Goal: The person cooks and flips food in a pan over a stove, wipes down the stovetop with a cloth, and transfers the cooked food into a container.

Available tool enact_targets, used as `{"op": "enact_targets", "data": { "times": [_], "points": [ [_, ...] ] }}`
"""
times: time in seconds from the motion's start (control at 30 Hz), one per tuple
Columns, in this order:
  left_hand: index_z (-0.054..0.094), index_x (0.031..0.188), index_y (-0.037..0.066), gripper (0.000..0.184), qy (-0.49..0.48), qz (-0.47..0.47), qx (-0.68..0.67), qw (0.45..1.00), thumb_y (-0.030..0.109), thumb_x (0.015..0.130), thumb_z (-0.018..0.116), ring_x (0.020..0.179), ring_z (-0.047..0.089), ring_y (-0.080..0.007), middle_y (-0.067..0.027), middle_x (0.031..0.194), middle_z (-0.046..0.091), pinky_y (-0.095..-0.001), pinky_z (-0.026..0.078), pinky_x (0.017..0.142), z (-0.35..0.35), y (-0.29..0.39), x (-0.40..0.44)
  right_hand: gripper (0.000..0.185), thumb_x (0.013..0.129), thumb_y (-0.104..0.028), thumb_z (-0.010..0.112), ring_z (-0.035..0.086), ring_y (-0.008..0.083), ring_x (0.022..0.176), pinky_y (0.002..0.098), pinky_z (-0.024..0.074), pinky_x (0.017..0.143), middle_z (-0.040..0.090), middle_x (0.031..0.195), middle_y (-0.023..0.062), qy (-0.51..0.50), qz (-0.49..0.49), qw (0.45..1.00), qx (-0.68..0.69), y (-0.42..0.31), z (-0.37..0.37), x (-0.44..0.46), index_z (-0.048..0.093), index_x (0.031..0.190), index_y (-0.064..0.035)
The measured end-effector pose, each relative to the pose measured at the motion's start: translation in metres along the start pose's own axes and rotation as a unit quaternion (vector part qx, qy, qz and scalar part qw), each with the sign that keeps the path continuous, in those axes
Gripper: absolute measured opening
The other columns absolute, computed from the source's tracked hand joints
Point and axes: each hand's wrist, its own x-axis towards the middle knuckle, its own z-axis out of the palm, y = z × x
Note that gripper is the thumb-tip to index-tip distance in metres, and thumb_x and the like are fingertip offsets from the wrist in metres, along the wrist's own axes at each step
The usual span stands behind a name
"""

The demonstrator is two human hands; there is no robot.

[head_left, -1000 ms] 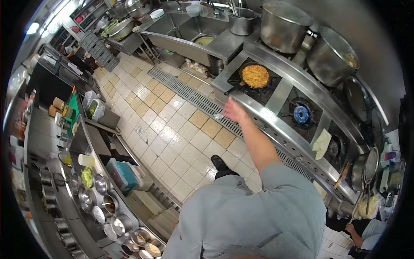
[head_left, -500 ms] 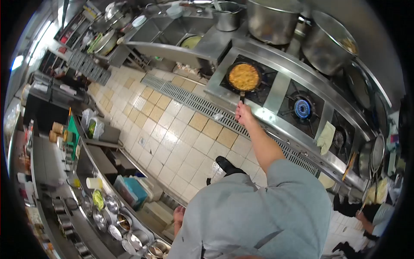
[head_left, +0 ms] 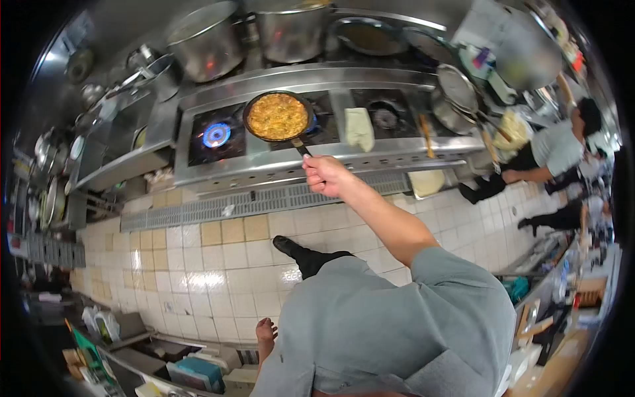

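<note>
My right hand [head_left: 325, 176] is closed around the dark handle of a frying pan [head_left: 296, 135]. A round, golden-brown omelette-like cake [head_left: 278, 116] fills the pan. The pan is over the stove, between the left burner [head_left: 216, 135], lit with a blue flame, and the middle burner [head_left: 313, 124], whose flame shows partly behind the pan's right edge. Whether it rests on the grate or is held just above cannot be told. Low by my side hangs my left hand [head_left: 266, 329], fingers loosely apart, with nothing visible in it.
Large stockpots [head_left: 291, 33] stand behind the burners. A folded cloth [head_left: 359, 129] lies on the stove beside the unlit right burner. A sink [head_left: 109, 142] is at the left. Another person [head_left: 549, 149] stands at the right. A floor drain grate [head_left: 264, 205] runs along the stove.
My right hand has moved the frying pan off the left burner toward the middle one, exposing the left burner's flame. My view has turned right, bringing more of the other people into sight.
</note>
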Motion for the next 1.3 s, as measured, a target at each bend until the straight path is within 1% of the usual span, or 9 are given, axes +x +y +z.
{"op": "enact_targets", "data": {
  "times": [0.27,0.53,0.7,0.83,1.0,1.07,1.17,1.2,1.3],
  "points": [
    [0.053,0.123,0.007,0.039,-0.187,0.195,0.056,0.961,0.027,0.09,0.058,0.101,0.057,-0.0203,-0.0071,0.11,0.062,-0.0371,0.048,0.083,0.158,0.108,-0.005,0.024,0.097,-0.029,0.048,0.025,0.0055,0.041,0.0234,0.0196,0.035,0.03,0.056,-0.0073,0.13,-0.159,0.978,0.035,-0.095,-0.165,-0.213,0.044,0.08,-0.012],
    [0.043,0.136,0.011,0.049,-0.445,0.284,0.243,0.814,0.035,0.095,0.051,0.114,0.052,-0.0195,-0.008,0.126,0.056,-0.038,0.044,0.093,0.514,0.304,-0.149,0.022,0.096,-0.024,0.051,0.024,0.0057,0.041,0.0239,0.0191,0.036,0.031,0.055,-0.0057,0.22,-0.283,0.931,0.066,-0.21,-0.351,-0.347,0.045,0.08,-0.0093],
    [0.033,0.141,0.009,0.06,-0.631,0.102,0.171,0.749,0.037,0.092,0.055,0.121,0.047,-0.0211,-0.0088,0.134,0.048,-0.0387,0.042,0.097,0.787,0.322,-0.221,0.022,0.096,-0.024,0.05,0.025,0.0055,0.042,0.0234,0.0192,0.037,0.031,0.055,-0.0061,0.228,-0.321,0.917,0.066,-0.267,-0.436,-0.391,0.046,0.081,-0.0096],
    [0.031,0.141,0.01,0.065,-0.576,0.038,0.14,0.805,0.04,0.09,0.058,0.125,0.04,-0.0245,-0.0131,0.129,0.049,-0.0463,0.038,0.099,0.93,0.315,-0.271,0.022,0.096,-0.026,0.05,0.025,0.005,0.043,0.0231,0.019,0.038,0.03,0.056,-0.0071,0.229,-0.296,0.919,0.12,-0.297,-0.489,-0.407,0.045,0.082,-0.0105],
    [0.042,0.126,0.012,0.048,-0.64,-0.018,0.049,0.767,0.035,0.088,0.061,0.109,0.051,-0.0253,-0.0098,0.109,0.056,-0.0486,0.043,0.092,0.997,0.322,-0.273,0.022,0.097,-0.026,0.048,0.026,0.0057,0.043,0.0234,0.0195,0.038,0.03,0.056,-0.0069,0.236,-0.292,0.911,0.169,-0.318,-0.536,-0.407,0.044,0.082,-0.0106],
    [0.046,0.112,0.014,0.035,-0.621,0.115,0.01,0.775,0.035,0.089,0.06,0.086,0.058,-0.0235,-0.0078,0.099,0.057,-0.0448,0.049,0.076,0.991,0.333,-0.276,0.022,0.097,-0.026,0.049,0.027,0.006,0.043,0.0236,0.0197,0.038,0.03,0.056,-0.0069,0.228,-0.291,0.912,0.178,-0.324,-0.549,-0.407,0.044,0.082,-0.0103],
    [0.048,0.105,0.014,0.029,-0.548,0.121,-0.055,0.826,0.037,0.091,0.056,0.069,0.056,-0.0212,-0.0073,0.093,0.058,-0.0376,0.049,0.065,0.959,0.357,-0.297,0.023,0.097,-0.026,0.048,0.026,0.0063,0.042,0.024,0.0198,0.037,0.029,0.056,-0.0068,0.218,-0.284,0.918,0.172,-0.328,-0.565,-0.403,0.044,0.082,-0.0099],
    [0.048,0.102,0.013,0.026,-0.588,-0.019,-0.099,0.803,0.037,0.092,0.054,0.071,0.056,-0.0208,-0.0065,0.089,0.057,-0.0343,0.048,0.061,0.956,0.37,-0.294,0.023,0.097,-0.027,0.048,0.026,0.0064,0.042,0.0242,0.0199,0.037,0.029,0.056,-0.0067,0.214,-0.294,0.915,0.174,-0.329,-0.571,-0.398,0.045,0.082,-0.0098],
    [0.049,0.101,0.012,0.026,-0.612,-0.026,-0.091,0.785,0.036,0.092,0.053,0.069,0.055,-0.0197,-0.0069,0.09,0.057,-0.0322,0.046,0.058,0.941,0.371,-0.316,0.023,0.097,-0.027,0.048,0.025,0.0064,0.042,0.0244,0.02,0.037,0.029,0.056,-0.0064,0.193,-0.307,0.915,0.177,-0.338,-0.587,-0.386,0.045,0.082,-0.0096]
  ]
}}
